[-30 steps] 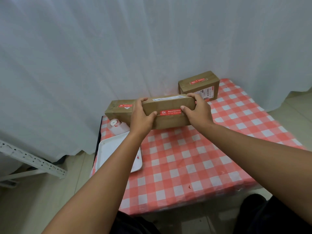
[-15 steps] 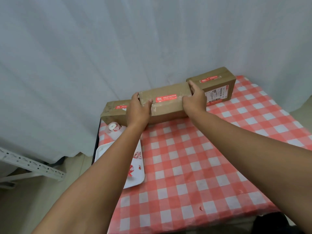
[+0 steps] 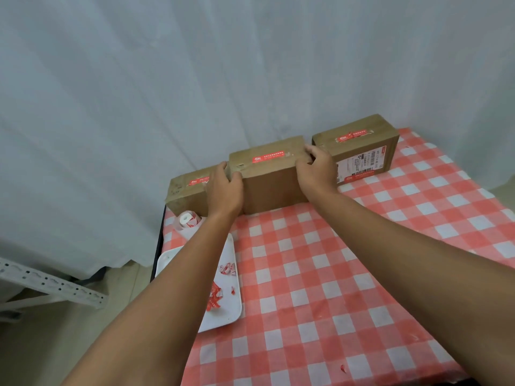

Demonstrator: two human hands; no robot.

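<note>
The middle box [image 3: 273, 179] sits at the counter's [image 3: 334, 274] far edge, its long axis along that edge. The left hand [image 3: 224, 190] and right hand [image 3: 316, 171] grip its ends. Earlier it was held nearer the person; now it is in line between the left box [image 3: 186, 190] and right box [image 3: 359, 146].

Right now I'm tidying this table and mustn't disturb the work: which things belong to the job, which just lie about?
In the job: middle box, gripped by left hand and right hand; left box and right box flanking it.
Lying about: white tray with red scraps; sticker roll; metal rail.
</note>
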